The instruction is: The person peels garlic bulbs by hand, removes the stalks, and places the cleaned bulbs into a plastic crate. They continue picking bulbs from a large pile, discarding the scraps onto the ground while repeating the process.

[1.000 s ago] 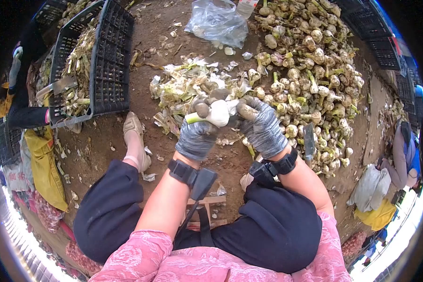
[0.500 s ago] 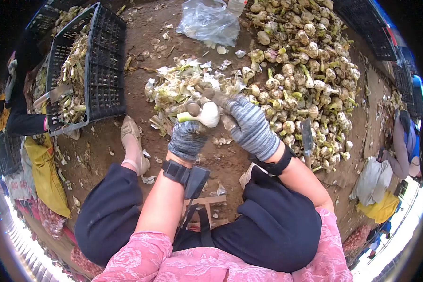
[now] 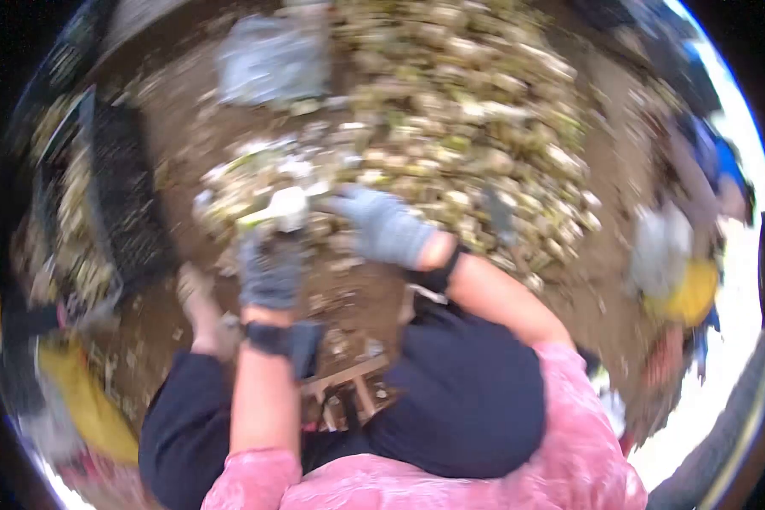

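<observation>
The whole view is smeared by motion. My left hand (image 3: 272,265), in a grey glove, is closed around a white garlic bulb (image 3: 289,208) whose green stem points left. To the right of the bulb and apart from it is my right hand (image 3: 387,228), also gloved; its fingers point left and are too blurred to read. Behind the bulb lies a heap of peeled skins and leaves (image 3: 229,183). A large pile of garlic (image 3: 484,110) spreads behind and right of my right hand. A dark flat blade (image 3: 499,217) stands at that pile's near edge.
A black crate (image 3: 132,187) with stalks stands at the left. A clear plastic bag (image 3: 272,61) lies at the back. Another person (image 3: 697,161) is at the far right, near a white sack and a yellow cloth (image 3: 688,293). A yellow sack (image 3: 85,395) lies at the lower left.
The view has swung, so the scene sits further left. My right hand has moved away from the bulb, which stays in my left hand.
</observation>
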Demonstrator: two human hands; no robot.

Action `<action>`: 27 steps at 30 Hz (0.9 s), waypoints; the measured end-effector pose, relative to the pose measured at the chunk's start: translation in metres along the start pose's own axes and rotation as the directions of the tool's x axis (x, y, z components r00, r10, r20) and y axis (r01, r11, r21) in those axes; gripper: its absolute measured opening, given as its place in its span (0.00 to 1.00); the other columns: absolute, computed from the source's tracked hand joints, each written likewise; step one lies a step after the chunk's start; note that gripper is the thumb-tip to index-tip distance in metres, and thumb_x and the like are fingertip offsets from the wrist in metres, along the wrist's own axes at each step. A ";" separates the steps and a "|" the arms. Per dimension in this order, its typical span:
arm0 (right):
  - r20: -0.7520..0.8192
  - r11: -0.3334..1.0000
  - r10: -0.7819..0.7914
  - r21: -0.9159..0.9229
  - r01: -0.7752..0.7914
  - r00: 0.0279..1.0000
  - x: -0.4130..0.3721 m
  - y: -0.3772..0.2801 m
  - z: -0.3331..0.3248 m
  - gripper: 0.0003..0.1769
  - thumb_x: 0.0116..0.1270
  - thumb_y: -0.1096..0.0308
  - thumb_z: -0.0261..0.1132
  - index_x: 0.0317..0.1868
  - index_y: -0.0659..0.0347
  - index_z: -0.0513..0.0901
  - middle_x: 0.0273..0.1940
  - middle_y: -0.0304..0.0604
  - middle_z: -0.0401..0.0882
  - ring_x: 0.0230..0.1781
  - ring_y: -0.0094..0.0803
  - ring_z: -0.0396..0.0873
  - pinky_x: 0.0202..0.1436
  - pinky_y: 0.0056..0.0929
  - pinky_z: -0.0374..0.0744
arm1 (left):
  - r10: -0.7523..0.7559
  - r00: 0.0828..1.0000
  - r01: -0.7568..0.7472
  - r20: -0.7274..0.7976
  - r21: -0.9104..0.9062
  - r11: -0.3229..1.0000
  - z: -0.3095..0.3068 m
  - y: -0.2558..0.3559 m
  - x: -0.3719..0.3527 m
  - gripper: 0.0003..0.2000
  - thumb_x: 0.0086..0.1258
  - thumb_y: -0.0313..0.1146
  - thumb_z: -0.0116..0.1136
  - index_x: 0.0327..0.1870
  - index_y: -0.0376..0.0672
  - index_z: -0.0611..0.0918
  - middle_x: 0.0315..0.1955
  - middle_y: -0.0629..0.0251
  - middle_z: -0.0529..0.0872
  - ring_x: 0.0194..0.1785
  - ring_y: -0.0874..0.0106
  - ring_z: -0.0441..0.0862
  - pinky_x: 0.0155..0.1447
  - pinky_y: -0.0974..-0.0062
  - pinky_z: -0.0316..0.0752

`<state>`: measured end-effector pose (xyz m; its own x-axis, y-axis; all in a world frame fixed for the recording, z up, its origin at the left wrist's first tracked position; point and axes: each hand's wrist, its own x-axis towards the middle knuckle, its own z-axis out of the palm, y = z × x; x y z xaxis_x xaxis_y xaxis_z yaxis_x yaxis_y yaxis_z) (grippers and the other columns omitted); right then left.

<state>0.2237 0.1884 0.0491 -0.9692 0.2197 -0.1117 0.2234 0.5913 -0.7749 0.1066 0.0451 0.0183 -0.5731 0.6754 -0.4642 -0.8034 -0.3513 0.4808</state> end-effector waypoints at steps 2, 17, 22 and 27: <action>-0.352 0.950 -0.236 0.112 0.291 0.906 -0.004 0.007 -0.003 0.33 0.44 0.64 0.66 0.54 0.63 0.68 0.41 0.59 0.73 0.46 0.50 0.72 0.46 0.40 0.73 | -0.031 0.996 0.002 0.085 0.328 0.945 0.015 -0.007 -0.001 0.17 0.59 0.25 0.49 0.51 0.34 0.71 0.47 0.58 0.76 0.49 0.66 0.74 0.53 0.71 0.70; -0.933 -0.031 0.360 0.013 -0.999 -0.023 -0.542 0.065 -0.059 0.13 0.45 0.67 0.62 0.35 0.56 0.80 0.33 0.50 0.78 0.37 0.48 0.75 0.43 0.39 0.73 | -0.466 0.875 0.265 0.132 0.676 0.688 0.062 -0.057 -0.022 0.20 0.67 0.29 0.41 0.61 0.37 0.60 0.56 0.54 0.68 0.56 0.65 0.70 0.58 0.69 0.69; -0.755 -0.349 0.561 0.155 -0.924 -0.338 -0.683 0.015 -0.009 0.23 0.48 0.64 0.59 0.49 0.54 0.75 0.44 0.52 0.76 0.44 0.45 0.74 0.48 0.36 0.72 | -0.406 0.911 0.221 0.067 0.754 0.619 0.053 -0.068 -0.024 0.20 0.66 0.31 0.46 0.59 0.38 0.63 0.53 0.58 0.72 0.54 0.67 0.72 0.54 0.72 0.71; -0.569 -0.512 0.643 0.178 -0.840 -0.513 -0.619 0.007 -0.048 0.23 0.50 0.58 0.59 0.47 0.58 0.76 0.46 0.50 0.76 0.49 0.47 0.72 0.53 0.36 0.70 | -0.364 0.913 0.097 0.183 0.770 0.630 0.056 -0.078 -0.032 0.17 0.61 0.30 0.52 0.52 0.37 0.70 0.45 0.57 0.76 0.47 0.65 0.75 0.50 0.70 0.72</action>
<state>0.8296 0.0936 0.1427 0.6996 0.7092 -0.0870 0.6815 -0.6257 0.3795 0.1965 0.0874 0.0376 -0.2014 0.8632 -0.4630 -0.4376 0.3436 0.8309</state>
